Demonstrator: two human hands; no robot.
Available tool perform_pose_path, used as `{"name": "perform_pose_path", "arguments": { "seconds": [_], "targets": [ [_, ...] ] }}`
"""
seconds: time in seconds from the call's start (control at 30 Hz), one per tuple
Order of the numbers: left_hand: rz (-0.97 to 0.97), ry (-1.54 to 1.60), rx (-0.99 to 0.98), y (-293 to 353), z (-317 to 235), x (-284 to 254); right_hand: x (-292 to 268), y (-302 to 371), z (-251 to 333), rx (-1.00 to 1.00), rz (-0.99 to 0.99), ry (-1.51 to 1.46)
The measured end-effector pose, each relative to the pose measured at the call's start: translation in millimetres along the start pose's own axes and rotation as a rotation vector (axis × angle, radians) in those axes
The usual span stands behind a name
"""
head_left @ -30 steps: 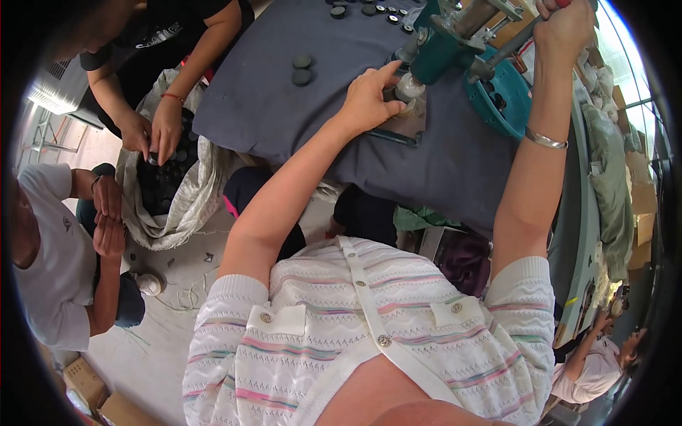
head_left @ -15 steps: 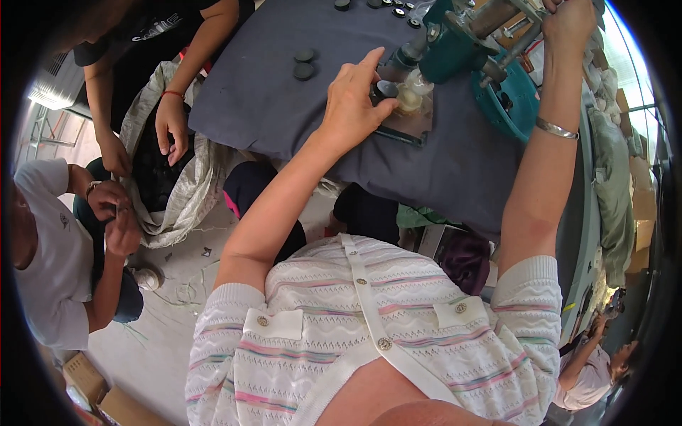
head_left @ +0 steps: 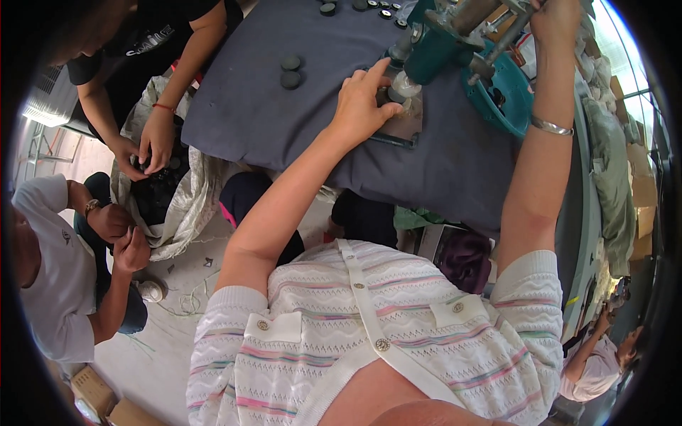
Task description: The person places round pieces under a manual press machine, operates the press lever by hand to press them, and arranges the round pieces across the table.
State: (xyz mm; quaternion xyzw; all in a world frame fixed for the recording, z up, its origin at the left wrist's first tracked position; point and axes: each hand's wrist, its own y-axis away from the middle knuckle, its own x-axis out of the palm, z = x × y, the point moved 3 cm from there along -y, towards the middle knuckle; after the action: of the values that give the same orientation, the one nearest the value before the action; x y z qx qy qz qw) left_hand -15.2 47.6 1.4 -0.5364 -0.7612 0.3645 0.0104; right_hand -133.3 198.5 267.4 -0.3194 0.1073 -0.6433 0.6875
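Note:
My left hand point(head_left: 361, 106) reaches to the base plate point(head_left: 406, 129) of a green hand press point(head_left: 430, 55). Its thumb and fingers curve around a small grey disc point(head_left: 395, 95), partly hidden by the hand, right beside the clear round head point(head_left: 407, 85) of the press. High on the right, my right hand point(head_left: 555, 27) is closed around the end of the metal lever point(head_left: 513, 41) of the press; its fingertips are partly cut off by the picture's edge. Two dark discs point(head_left: 290, 71) lie on the grey cloth, left of my left hand.
A teal basket point(head_left: 515, 106) with dark pieces stands right of the press. Several small round parts point(head_left: 384, 13) sit at the far edge of the cloth-covered table point(head_left: 234, 106). On the left, two people handle small pieces around a white woven sack point(head_left: 192, 213) of black parts.
The view has shifted slightly, moving the table and press leftward. The grey disc now sits closer to the clear press head. At the sack, one person's hands have come together.

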Motion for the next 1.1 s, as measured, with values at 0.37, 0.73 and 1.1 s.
{"name": "perform_pose_path", "arguments": {
  "seconds": [0.37,0.73,1.1],
  "targets": [
    [0.132,0.114,0.048,-10,8,-1,3,5,-1,0.485,0.11,-0.622],
    [0.179,0.094,0.053,-9,10,-2,-13,-27,9,0.001,-0.053,0.159],
    [0.121,0.059,0.084,-7,14,-4,-58,244,13,-0.621,0.463,0.412]
  ]
}}
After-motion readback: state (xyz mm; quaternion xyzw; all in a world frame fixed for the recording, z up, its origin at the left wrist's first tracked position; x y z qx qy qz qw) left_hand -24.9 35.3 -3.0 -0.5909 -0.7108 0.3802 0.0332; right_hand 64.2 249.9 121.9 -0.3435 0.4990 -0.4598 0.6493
